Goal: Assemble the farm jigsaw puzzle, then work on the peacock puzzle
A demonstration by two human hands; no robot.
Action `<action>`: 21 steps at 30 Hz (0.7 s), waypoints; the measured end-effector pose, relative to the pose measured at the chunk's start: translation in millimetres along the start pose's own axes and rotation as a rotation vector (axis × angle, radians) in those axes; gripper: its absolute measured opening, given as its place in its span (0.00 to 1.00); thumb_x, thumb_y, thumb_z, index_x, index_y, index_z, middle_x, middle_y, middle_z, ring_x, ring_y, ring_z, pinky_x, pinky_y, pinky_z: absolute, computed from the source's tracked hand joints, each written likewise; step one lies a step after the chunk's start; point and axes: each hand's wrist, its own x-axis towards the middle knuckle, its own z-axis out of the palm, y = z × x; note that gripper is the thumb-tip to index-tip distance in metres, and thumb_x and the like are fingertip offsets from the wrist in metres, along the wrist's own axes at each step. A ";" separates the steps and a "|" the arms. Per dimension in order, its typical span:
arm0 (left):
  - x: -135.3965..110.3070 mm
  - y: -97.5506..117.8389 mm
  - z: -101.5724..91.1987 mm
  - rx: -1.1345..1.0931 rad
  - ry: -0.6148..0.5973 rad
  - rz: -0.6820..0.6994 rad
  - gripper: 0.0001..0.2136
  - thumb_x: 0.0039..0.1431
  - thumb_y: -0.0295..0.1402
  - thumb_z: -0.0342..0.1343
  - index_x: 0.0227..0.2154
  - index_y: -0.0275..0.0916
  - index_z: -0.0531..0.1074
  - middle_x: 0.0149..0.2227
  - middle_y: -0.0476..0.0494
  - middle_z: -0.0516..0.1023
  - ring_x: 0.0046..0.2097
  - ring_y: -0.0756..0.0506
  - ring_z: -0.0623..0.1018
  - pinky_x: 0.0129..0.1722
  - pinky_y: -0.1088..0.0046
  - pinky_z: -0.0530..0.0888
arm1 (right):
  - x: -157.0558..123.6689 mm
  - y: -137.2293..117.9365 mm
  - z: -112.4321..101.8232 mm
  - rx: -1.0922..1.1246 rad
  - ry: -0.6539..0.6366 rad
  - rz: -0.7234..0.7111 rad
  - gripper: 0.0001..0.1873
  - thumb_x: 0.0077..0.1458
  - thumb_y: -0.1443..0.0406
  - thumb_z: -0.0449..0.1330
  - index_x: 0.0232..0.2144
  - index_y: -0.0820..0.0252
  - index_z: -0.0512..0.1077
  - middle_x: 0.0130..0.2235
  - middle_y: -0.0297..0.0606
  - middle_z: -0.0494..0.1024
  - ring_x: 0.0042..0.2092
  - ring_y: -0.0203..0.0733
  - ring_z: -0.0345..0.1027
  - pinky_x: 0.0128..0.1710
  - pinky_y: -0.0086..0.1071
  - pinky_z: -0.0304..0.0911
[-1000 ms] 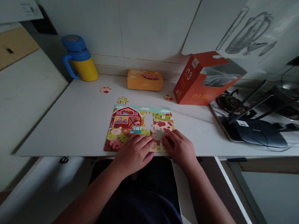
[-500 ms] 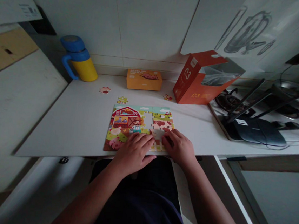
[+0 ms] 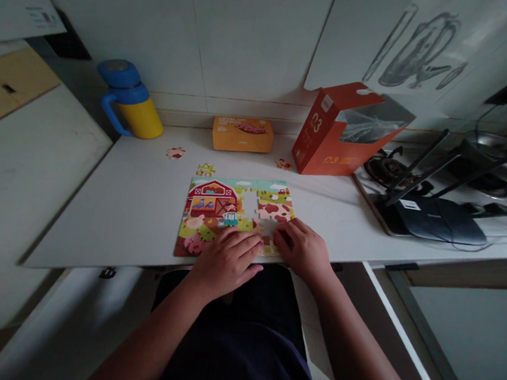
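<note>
Over the puzzle's front edge (image 3: 208, 224), the left hand (image 3: 227, 260) rests, fingers loosely extended, gripping nothing; the right hand (image 3: 304, 250) curls its fingers, any hold hidden.

Dim greyish light, soft shadows, darkened corners, stretched wide-angle edges

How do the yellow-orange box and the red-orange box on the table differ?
The red-orange box is taller; the yellow-orange box is low and wide.
The red-orange box has a large opening showing clear plastic; the yellow-orange box shows none on its visible sides.
Both carry printing and rest on the white table.
</note>
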 end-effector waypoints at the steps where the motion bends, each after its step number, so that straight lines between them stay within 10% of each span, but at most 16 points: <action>1: 0.0 -0.1 0.2 -0.004 0.001 -0.002 0.18 0.74 0.40 0.58 0.61 0.39 0.74 0.61 0.39 0.80 0.62 0.39 0.78 0.67 0.51 0.69 | -0.1 0.0 -0.1 0.000 -0.003 0.002 0.11 0.72 0.59 0.57 0.40 0.55 0.76 0.42 0.41 0.82 0.40 0.44 0.76 0.39 0.35 0.65; 21: -1.3 -3.4 -0.3 -0.035 0.025 0.049 0.12 0.72 0.35 0.61 0.55 0.41 0.78 0.57 0.41 0.83 0.60 0.40 0.80 0.62 0.55 0.76 | 11.2 0.3 -6.6 0.030 -0.091 0.052 0.09 0.70 0.60 0.58 0.41 0.54 0.78 0.44 0.41 0.84 0.39 0.43 0.77 0.38 0.33 0.64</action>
